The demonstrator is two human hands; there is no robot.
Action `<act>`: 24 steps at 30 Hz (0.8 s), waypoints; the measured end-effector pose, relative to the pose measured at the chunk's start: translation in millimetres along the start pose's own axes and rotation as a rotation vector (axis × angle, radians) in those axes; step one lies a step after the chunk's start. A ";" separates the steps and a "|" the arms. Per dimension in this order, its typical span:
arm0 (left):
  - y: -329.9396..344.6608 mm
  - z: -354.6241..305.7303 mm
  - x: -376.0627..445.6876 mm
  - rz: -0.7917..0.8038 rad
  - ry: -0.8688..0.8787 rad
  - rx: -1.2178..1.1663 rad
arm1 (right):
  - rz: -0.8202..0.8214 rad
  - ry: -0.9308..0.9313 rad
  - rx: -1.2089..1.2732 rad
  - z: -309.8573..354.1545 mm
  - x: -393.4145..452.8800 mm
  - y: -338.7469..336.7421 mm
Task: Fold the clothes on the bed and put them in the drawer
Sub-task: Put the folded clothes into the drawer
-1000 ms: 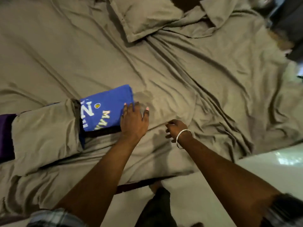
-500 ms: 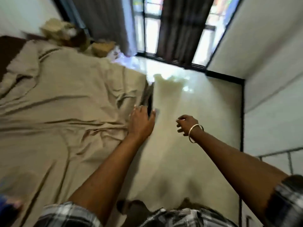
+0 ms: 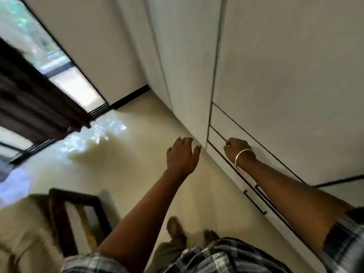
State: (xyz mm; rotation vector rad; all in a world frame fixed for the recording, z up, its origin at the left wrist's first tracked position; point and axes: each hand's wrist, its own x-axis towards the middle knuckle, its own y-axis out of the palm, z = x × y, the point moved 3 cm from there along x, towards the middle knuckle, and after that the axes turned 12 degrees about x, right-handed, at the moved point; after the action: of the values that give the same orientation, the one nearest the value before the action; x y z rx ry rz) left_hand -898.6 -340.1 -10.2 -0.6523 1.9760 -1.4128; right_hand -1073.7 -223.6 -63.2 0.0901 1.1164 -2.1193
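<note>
Now both hands are out in front and hold nothing: the left hand (image 3: 182, 154) has loose fingers, the right hand (image 3: 237, 149) (with a bangle) is curled up. It is by the white drawers (image 3: 222, 125). No clothes show, only a bed (image 3: 25, 229) corner.

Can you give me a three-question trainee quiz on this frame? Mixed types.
1. True or false: the left hand holds a folded garment.
2. Which wrist wears the bangle? A) left B) right C) both
3. Fill in: the right hand, fingers curled, is up at the fronts of the closed ____ in the wardrobe.

Key
1. False: it holds nothing, fingers loosely spread over the floor.
2. B.
3. Drawers. Whether it grips anything cannot be told.
</note>
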 end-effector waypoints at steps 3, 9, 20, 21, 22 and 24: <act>17.1 -55.1 27.0 0.088 0.172 0.054 | -0.136 0.061 -0.035 -50.3 -3.4 -30.6; 60.8 -150.2 50.4 0.283 0.530 0.100 | -0.292 0.307 -0.098 -147.4 -42.3 -61.9; 117.2 -204.4 66.9 0.331 0.944 0.280 | -0.067 0.770 0.217 -222.5 -58.0 -19.9; 120.5 -206.7 69.4 0.328 0.963 0.299 | -0.036 0.776 0.211 -226.4 -55.8 -16.7; 124.9 -208.6 72.2 0.326 0.976 0.315 | -0.012 0.783 0.177 -230.5 -54.1 -13.1; 128.9 -210.5 76.0 0.325 0.983 0.334 | 0.019 0.766 0.084 -233.4 -51.0 -11.1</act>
State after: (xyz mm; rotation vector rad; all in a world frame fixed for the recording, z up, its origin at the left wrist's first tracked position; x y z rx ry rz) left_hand -1108.5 -217.4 -97.4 0.6242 2.2635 -1.9767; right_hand -1103.5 -17.9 -181.5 1.0134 1.4230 -2.1586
